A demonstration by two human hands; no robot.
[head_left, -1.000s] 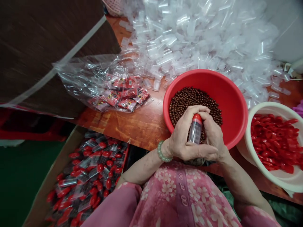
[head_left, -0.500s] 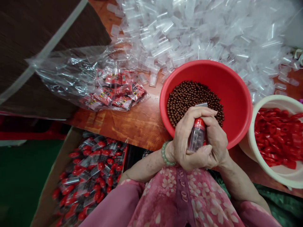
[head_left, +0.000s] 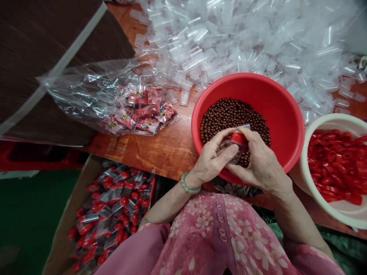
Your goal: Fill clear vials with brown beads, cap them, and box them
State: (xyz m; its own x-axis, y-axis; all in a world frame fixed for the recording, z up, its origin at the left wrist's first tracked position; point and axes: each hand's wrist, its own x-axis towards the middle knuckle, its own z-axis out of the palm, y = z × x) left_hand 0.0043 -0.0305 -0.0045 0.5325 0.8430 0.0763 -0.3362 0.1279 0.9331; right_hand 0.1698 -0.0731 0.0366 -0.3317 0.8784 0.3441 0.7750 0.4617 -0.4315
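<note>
Both hands meet over the front edge of a red bowl (head_left: 286, 114) that holds many brown balls (head_left: 223, 114). My left hand (head_left: 213, 156), with a green bead bracelet at the wrist, is closed on a small clear container with a red cap (head_left: 237, 139); its thumb lies across the container's side. My right hand (head_left: 262, 160) curls round the other side of the same container. A clear piece (head_left: 244, 126) sticks out just above the fingers; how it is held is hidden.
Clear plastic containers (head_left: 200, 49) are heaped behind the bowl. A white tub (head_left: 308, 168) of red caps (head_left: 335, 164) stands at the right. At the left lie a plastic bag of red packets (head_left: 143, 110) and, lower down, a cardboard box (head_left: 64, 221) of capped containers (head_left: 114, 202).
My hands have moved apart from their tight clasp, the left one shifting left. The red-capped container has moved slightly up and left, with more brown balls showing between the hands.
</note>
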